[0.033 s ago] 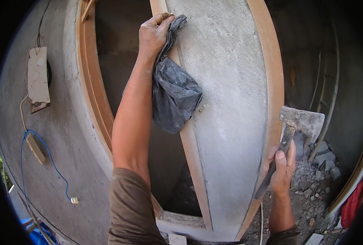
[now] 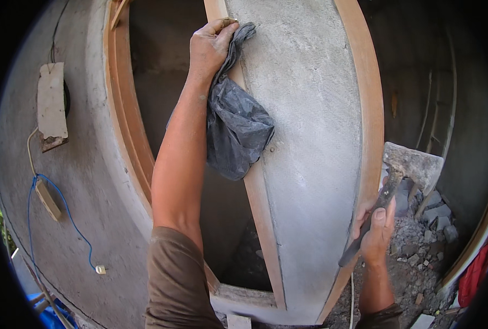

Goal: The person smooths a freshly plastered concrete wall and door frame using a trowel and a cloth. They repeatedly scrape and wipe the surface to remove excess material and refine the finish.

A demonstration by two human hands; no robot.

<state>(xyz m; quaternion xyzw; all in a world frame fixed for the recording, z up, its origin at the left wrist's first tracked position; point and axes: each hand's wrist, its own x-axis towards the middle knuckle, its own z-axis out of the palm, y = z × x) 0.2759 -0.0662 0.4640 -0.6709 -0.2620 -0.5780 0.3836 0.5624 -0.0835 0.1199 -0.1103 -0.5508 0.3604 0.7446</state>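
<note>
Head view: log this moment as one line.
left hand: holding dark bag | right hand: gripping hatchet by handle | bag: hanging in front of wooden frame

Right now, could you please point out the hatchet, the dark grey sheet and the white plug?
Hatchet [image 2: 387, 192]: head view, upper handle, below its metal head.
Dark grey sheet [image 2: 237, 123]: head view, middle of its hanging part.
White plug [image 2: 100, 270]: head view, its body.
</note>
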